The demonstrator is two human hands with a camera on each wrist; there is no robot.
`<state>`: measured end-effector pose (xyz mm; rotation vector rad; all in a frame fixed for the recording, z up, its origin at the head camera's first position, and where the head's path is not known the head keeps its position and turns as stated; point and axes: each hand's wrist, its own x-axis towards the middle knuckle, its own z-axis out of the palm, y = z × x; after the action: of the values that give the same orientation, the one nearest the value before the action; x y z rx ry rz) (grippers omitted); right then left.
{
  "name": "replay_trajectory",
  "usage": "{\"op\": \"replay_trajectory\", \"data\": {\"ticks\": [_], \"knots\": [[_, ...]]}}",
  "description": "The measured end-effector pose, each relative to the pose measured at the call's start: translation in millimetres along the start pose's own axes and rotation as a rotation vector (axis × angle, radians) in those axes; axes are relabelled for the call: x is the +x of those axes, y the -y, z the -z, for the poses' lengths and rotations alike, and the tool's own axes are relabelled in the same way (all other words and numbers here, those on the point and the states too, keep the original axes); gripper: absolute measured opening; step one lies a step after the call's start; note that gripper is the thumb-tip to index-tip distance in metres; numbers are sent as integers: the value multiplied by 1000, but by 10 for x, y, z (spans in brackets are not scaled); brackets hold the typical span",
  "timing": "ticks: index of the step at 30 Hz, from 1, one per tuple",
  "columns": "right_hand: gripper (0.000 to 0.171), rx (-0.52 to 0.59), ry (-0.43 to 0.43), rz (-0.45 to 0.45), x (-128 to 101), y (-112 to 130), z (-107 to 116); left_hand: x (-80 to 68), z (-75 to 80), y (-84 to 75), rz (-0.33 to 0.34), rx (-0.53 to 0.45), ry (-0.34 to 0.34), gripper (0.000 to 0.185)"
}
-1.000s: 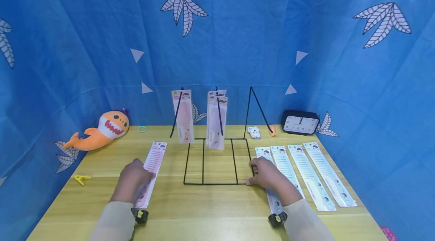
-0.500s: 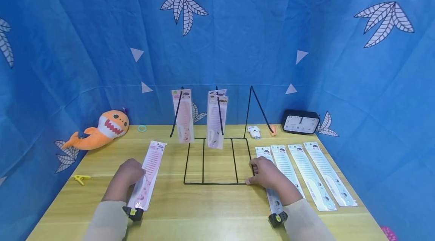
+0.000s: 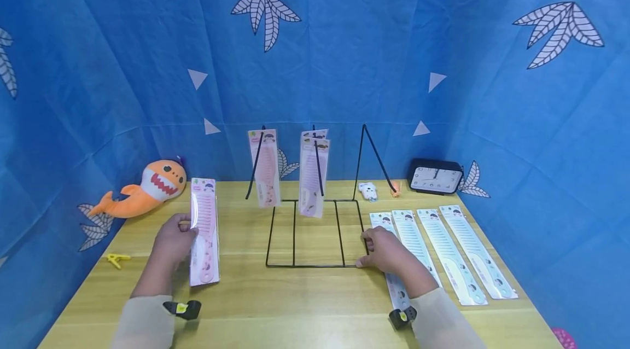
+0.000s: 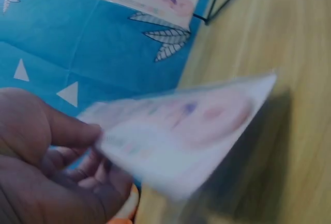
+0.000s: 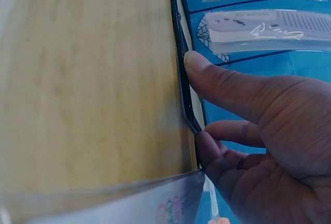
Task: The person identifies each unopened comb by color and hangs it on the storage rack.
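Pink comb packet [image 3: 204, 231]: is hovering over the left part of the tabletop [image 3: 275, 310], its printed header pointing away from the person; in the left wrist view it is blurring and tilting above its own shadow.
Left hand [image 3: 172, 242]: is pinching the packet's left edge, thumb and fingers clamping it from opposite faces.
Right hand [image 3: 386, 253]: is gripping the near right corner of the rack's base, thumb and fingers clamping on the black wire.
Wire rack [image 3: 317, 267]: is standing mid-tabletop, between the two hands.
Left prong: is carrying a hung pink packet [image 3: 266, 174].
Middle prong: is carrying purple packets [image 3: 311, 185], one overlapping another.
Right prong [image 3: 377, 155]: is slanting forward toward the person.
Flat packets [image 3: 445, 261]: four are lying side by side on the right, the leftmost passing partly beneath the right wrist.
Far edge: a white bear figure [image 3: 368, 191] and a small orange item [image 3: 396, 189] are lying behind the flat packets; a black alarm clock [image 3: 435, 178] is standing in the right corner.
Left side: an orange shark plush [image 3: 157, 182] is resting at the back, a yellow clip [image 3: 117, 259] lying nearer.
Backdrop: patterned blue cloth [image 3: 344, 64] is hanging around the tabletop.
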<state>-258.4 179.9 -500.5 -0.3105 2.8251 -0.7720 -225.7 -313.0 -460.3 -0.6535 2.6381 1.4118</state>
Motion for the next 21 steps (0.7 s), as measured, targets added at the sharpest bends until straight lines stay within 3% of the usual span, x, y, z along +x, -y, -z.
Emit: {"op": "replay_trajectory", "data": {"ticks": [6, 10, 18, 21], "knots": [[77, 2, 2, -6, -3, -3, 3, -79, 2, -52, -102, -160, 20, 56], [76, -4, 0, 0, 3, -8, 1, -117, 62, -61, -219, -210, 77, 54], [77, -4, 1, 0, 12, -25, -10, -249, 176, -28, -533, -383, 333, 57], [77, -8, -4, 5, 12, -28, -11, -309, 156, -58, -636, -383, 410, 54]]}}
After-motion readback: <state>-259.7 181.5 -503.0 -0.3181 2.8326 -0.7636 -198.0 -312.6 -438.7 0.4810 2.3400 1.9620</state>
